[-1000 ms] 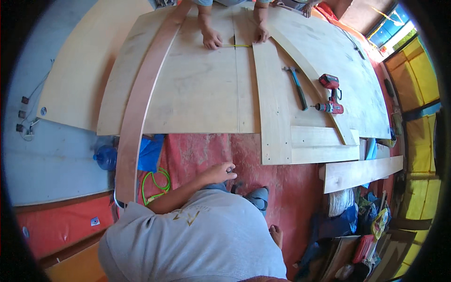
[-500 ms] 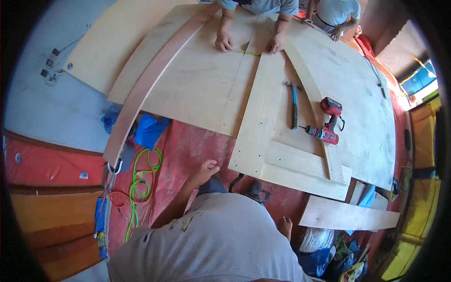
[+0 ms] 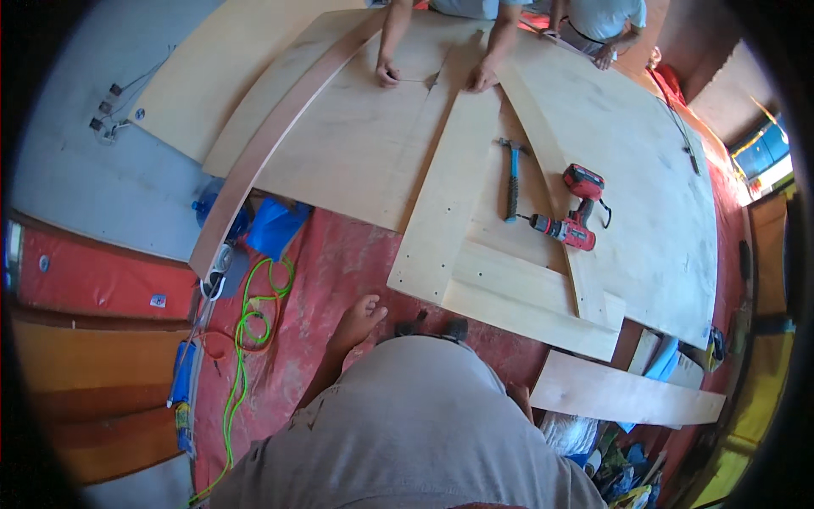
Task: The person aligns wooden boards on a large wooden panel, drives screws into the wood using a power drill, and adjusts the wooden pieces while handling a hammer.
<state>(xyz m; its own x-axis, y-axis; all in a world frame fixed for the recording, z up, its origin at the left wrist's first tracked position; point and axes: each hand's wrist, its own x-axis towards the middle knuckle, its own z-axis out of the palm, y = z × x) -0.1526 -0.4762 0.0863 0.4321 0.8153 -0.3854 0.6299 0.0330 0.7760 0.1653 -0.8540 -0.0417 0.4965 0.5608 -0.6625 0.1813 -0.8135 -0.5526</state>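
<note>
Near the front edge of the worktable, my left hand (image 3: 360, 318) hangs over the red floor. Its fingers are loosely curled, with nothing visible in them. My right hand (image 3: 519, 397) is low at my side, mostly hidden by my shirt, and its fingers cannot be made out. Closest to both hands is a pale wooden frame (image 3: 437, 204) of joined boards on a large plywood sheet (image 3: 339, 170). A hammer (image 3: 513, 178) with a blue and black handle lies inside the frame. Beside it, a red cordless drill (image 3: 578, 229) rests across the curved strip (image 3: 536, 123).
Across the table, a co-worker's hands (image 3: 483, 76) hold a thin measuring tape; another person (image 3: 602, 25) stands farther right. A long curved board (image 3: 254, 161) overhangs at left, above green cable (image 3: 242, 331). A loose board (image 3: 627, 388) and bags lie low at right.
My view has shifted, so the frame and tools sit slightly farther left. The co-worker's left-side hand has moved outward, and the tape now shows as a thin line. My left hand stays curled.
</note>
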